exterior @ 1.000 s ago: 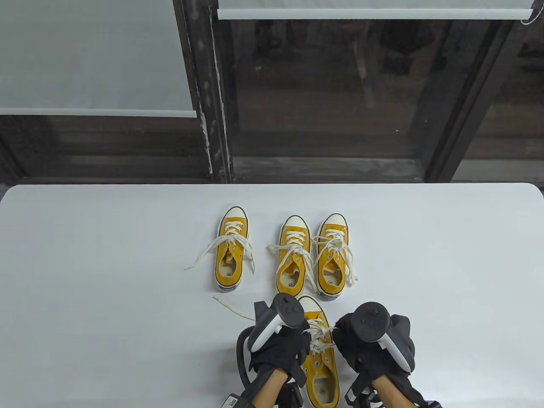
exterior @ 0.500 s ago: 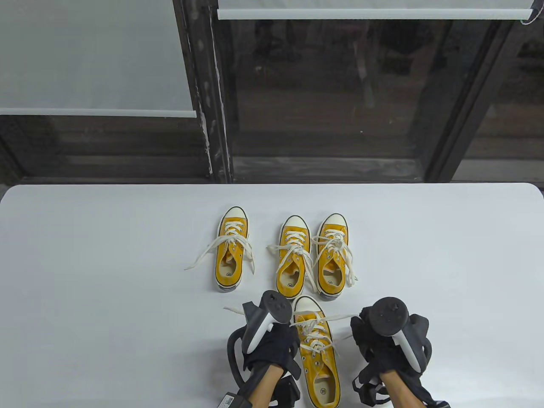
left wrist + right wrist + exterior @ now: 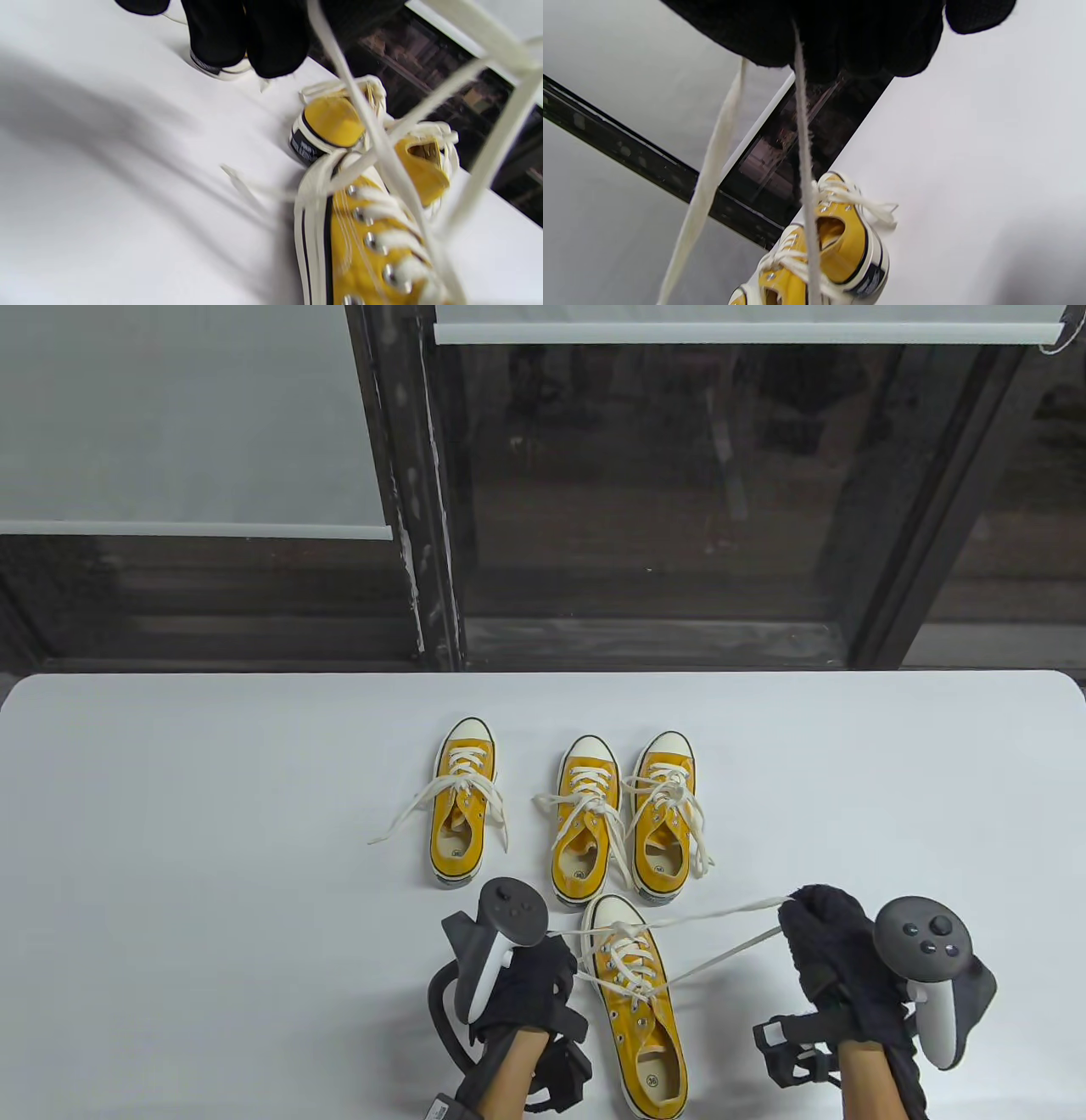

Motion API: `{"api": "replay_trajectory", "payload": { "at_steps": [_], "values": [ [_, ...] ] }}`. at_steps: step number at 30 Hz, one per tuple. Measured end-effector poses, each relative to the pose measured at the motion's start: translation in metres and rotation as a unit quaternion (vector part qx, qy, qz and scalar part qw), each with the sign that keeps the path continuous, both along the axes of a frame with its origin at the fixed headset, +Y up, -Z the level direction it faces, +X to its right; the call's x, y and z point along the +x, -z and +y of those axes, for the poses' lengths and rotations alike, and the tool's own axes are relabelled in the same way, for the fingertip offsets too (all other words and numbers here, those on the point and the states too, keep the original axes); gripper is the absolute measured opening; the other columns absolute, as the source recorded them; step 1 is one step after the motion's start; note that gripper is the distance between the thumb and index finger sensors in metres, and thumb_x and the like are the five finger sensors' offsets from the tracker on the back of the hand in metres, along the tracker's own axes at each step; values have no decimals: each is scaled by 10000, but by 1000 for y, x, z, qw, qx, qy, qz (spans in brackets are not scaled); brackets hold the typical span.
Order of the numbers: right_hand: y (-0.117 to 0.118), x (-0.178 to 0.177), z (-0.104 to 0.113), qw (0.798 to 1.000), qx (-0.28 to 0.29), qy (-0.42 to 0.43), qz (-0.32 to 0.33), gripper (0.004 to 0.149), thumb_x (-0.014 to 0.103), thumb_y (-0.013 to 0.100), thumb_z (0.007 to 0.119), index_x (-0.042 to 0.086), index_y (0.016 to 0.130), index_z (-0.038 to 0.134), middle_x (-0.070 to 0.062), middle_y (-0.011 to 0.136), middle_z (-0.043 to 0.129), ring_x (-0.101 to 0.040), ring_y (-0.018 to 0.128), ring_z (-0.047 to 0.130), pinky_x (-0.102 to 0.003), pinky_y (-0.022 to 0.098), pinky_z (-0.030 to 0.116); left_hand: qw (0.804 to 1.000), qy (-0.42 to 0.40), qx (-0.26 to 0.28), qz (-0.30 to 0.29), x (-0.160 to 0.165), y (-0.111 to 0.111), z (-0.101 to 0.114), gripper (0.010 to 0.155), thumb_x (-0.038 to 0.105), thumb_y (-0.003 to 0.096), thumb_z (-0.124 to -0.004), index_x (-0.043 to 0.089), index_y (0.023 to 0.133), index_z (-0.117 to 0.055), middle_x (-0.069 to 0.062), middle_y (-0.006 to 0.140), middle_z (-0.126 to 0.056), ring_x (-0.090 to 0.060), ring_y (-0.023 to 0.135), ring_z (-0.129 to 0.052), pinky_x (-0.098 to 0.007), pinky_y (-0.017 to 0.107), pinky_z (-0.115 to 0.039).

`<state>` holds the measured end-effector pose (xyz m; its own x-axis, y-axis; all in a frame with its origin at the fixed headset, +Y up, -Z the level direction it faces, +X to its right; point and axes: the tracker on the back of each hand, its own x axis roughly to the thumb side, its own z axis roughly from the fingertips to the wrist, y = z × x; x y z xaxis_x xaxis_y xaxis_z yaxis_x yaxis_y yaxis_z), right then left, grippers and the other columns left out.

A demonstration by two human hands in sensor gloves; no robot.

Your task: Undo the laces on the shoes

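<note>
The nearest shoe sits on the white surface, its lace stretched taut. The right hand grips two strands; the left hand pinches the other end. Its bow looks undone. Beyond, one shoe lies unlaced; two shoes remain tied.

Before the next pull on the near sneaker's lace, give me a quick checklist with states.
1. Right hand grips lace: ok.
2. Lace strands drawn taut to the right: ok.
3. Left hand touches the near sneaker: cannot tell, contact hidden.
4. Knot on near sneaker fully undone: cannot tell.
5. Pulled lace apart from the right far sneaker: ok.
6. Left far sneaker already unlaced: ok, ends lie loose.
</note>
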<state>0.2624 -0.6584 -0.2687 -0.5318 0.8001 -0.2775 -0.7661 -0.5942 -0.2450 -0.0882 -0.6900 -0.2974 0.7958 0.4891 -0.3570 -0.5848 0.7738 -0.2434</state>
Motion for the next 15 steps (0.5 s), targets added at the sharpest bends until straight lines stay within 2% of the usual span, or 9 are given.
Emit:
{"api": "replay_trajectory", "payload": {
  "at_steps": [3,6,8,12,15],
  "values": [
    [-3,1,3,1000,10,-7,-12,368,391,628,698,89,744,872,-149,1019,706,-433,950,713,-659,698,524,1000,-24,-4,8,-12,0,4,548,317,619,-678,122,1113,-544,-33,878,-811,-299,970,-739,-685,777,-429],
    [-5,2,5,998,15,-56,-39,365,392,617,733,88,720,906,-135,1010,738,-424,948,728,-664,694,527,1000,-29,-3,10,-20,-2,11,479,305,611,-699,119,1052,-689,-42,778,-892,-296,895,-819,-690,766,-451],
    [-5,3,5,997,14,-57,-44,368,388,616,739,81,755,886,-153,1026,709,-434,957,707,-666,695,520,1000,-24,-1,17,-25,-2,14,456,312,606,-730,117,1018,-737,-39,733,-922,-287,862,-850,-682,762,-473],
    [-5,4,6,996,6,-64,-57,391,365,618,721,48,828,813,-221,1053,620,-489,966,640,-674,691,506,999,-21,12,46,-40,-4,21,459,322,605,-739,118,1016,-743,-33,726,-927,-282,860,-856,-677,762,-481],
    [-5,7,4,995,-8,-68,-73,384,300,618,719,37,898,728,-264,1075,524,-532,984,550,-693,694,458,997,-20,12,71,-54,-5,22,463,318,605,-744,116,1021,-738,-35,720,-929,-281,853,-859,-679,761,-480]
  ]
}}
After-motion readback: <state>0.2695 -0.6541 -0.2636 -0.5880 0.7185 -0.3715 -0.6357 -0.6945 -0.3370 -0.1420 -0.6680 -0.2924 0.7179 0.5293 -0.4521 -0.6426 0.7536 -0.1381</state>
